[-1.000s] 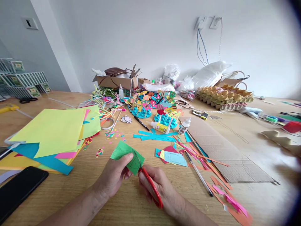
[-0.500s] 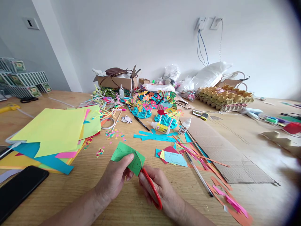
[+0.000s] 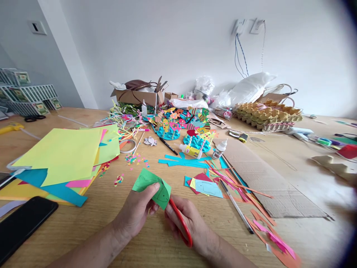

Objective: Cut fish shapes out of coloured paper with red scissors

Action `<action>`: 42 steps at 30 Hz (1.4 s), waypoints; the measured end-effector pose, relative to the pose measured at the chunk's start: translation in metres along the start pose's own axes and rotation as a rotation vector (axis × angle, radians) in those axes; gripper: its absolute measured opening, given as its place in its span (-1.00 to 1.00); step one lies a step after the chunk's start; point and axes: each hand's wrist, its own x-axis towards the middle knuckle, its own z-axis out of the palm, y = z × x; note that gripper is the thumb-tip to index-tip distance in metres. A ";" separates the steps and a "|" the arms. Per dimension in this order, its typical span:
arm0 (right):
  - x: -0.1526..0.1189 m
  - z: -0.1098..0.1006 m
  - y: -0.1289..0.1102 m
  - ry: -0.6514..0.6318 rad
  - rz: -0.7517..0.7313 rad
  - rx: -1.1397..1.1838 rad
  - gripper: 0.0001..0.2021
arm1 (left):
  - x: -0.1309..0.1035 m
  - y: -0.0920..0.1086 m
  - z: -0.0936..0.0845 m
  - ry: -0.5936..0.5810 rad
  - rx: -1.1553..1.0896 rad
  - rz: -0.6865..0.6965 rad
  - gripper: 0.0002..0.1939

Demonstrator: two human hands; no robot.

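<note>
My left hand (image 3: pixel 137 208) pinches a piece of green paper (image 3: pixel 145 178) between thumb and fingers, low over the table. A fish outline with an eye dot is drawn on the paper in dark line. Red-handled scissors (image 3: pixel 181 225) are gripped in my right hand (image 3: pixel 192 223), their blades at the paper's right edge; the blades are mostly hidden. Just right of my hands lie small cut pieces, with a light blue paper (image 3: pixel 208 188) bearing a drawn outline on top.
Yellow sheets (image 3: pixel 61 152) and a black phone (image 3: pixel 26 227) lie at left. A pen (image 3: pixel 236 206), paper strips (image 3: pixel 273 238) and cardboard (image 3: pixel 267 178) are at right. Behind stand glue bottles (image 3: pixel 219 149), paper fish on blue bases (image 3: pixel 173 132) and egg trays (image 3: pixel 267 115).
The green paper has tilted slightly and its right edge bends a little differently at the scissors. Both hands stay in nearly the same place.
</note>
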 end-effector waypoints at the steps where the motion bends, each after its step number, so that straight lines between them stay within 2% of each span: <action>1: 0.000 0.000 0.000 -0.001 -0.004 -0.007 -0.55 | 0.000 0.000 0.000 0.001 -0.002 -0.002 -0.76; 32: -0.001 0.001 0.004 -0.003 -0.036 0.031 -0.54 | 0.001 -0.003 -0.004 -0.033 0.014 0.016 -0.71; 42: 0.000 0.001 0.003 -0.016 -0.001 0.037 -0.55 | 0.002 -0.002 -0.006 -0.025 -0.023 -0.010 -0.76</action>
